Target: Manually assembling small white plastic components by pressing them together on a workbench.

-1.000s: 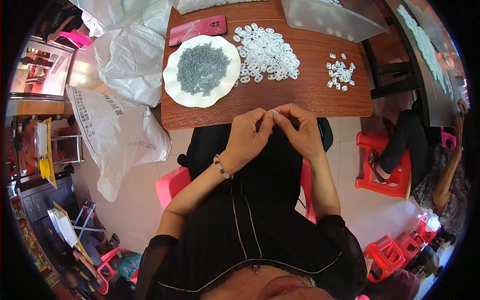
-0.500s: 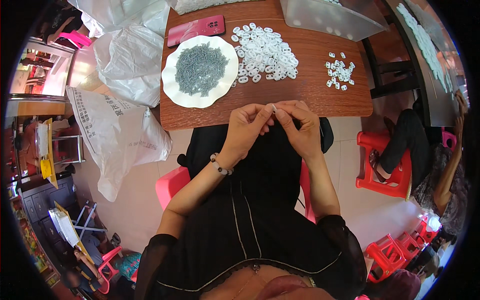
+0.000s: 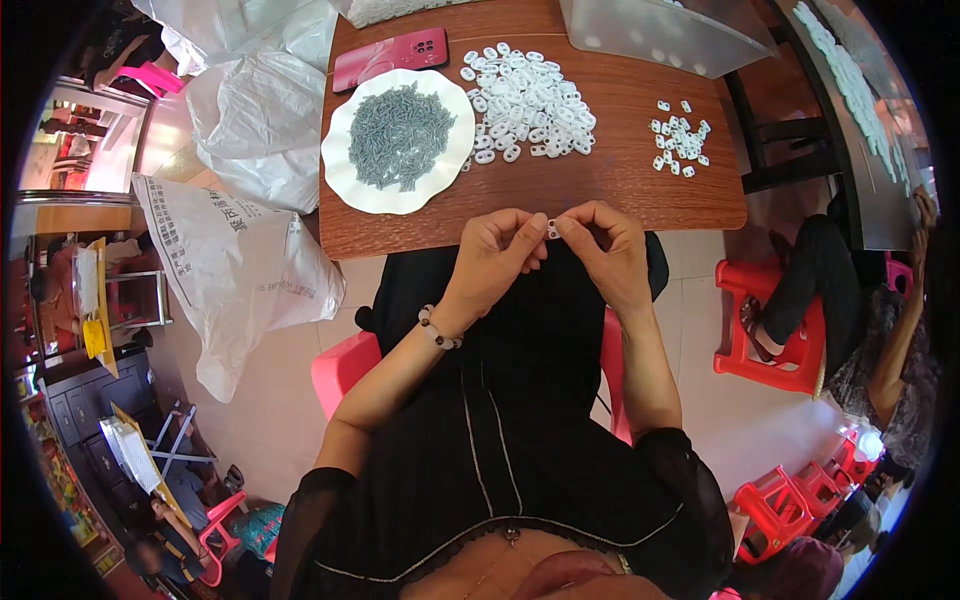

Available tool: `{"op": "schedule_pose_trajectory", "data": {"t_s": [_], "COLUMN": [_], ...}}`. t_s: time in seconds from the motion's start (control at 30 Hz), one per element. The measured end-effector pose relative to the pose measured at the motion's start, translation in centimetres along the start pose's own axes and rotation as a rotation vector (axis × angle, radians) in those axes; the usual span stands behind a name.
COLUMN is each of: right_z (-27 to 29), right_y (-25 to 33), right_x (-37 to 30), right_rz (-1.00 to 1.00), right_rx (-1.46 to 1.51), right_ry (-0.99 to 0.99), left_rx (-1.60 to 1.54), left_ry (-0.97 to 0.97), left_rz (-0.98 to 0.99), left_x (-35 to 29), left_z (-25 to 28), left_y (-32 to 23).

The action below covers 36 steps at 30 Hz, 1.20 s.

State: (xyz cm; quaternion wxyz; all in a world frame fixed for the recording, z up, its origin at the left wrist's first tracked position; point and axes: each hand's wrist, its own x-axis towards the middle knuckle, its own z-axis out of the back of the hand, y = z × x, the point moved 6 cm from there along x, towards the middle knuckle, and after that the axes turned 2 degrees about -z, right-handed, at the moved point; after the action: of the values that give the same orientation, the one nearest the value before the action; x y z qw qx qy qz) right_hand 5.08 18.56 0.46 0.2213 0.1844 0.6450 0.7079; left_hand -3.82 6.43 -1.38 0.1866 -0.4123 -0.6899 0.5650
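Observation:
Just over the table's front edge, my left hand (image 3: 500, 250) and my right hand (image 3: 608, 255) pinch a small white plastic piece with two holes (image 3: 552, 229) between them. Both thumbs and forefingers close on it from either side. Beyond my left hand, a white scalloped plate (image 3: 450, 175) holds many thin grey-green pieces (image 3: 400, 135), too small to name. A large pile of white two-hole pieces (image 3: 530, 100) lies beside the plate. Farther right is a smaller cluster of similar white pieces (image 3: 680, 142).
A pink phone (image 3: 390, 60) lies behind the plate, and a translucent plastic bin (image 3: 670, 40) stands at the table's back right. White sacks (image 3: 240, 270) crowd the left side. To the right, a person sits by a red stool (image 3: 770, 340).
My fingertips have drawn slightly apart, with the right hand shifted a little right. The white piece between them now shows its two holes.

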Motion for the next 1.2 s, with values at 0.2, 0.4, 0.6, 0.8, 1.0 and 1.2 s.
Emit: {"op": "schedule_pose_trajectory", "data": {"t_s": [0.2, 0.4, 0.6, 0.8, 1.0, 1.2], "right_z": [-0.1, -0.1, -0.8, -0.4, -0.7, -0.8], "right_y": [0.0, 0.0, 0.6, 0.1, 0.9, 0.8], "right_x": [-0.1, -0.1, -0.2, -0.2, 0.0, -0.3], "right_rz": [-0.010, 0.020, 0.018, -0.020, 0.045, 0.034], "right_rx": [-0.010, -0.017, -0.083, -0.112, -0.136, -0.007], "right_ry": [-0.019, -0.025, 0.053, 0.048, -0.001, 0.001], "left_rx": [0.006, 0.039, 0.175, 0.231, 0.270, 0.344], "left_ry": [0.002, -0.012, -0.075, -0.097, -0.118, -0.112], "left_rz": [-0.003, -0.010, -0.092, -0.133, -0.155, -0.235], "left_x": [-0.2, -0.2, -0.3, -0.4, -0.4, -0.6], "left_z": [0.0, 0.1, 0.3, 0.1, 0.3, 0.8], "left_y": [-0.3, -0.5, -0.6, -0.5, -1.1, -3.4]}}
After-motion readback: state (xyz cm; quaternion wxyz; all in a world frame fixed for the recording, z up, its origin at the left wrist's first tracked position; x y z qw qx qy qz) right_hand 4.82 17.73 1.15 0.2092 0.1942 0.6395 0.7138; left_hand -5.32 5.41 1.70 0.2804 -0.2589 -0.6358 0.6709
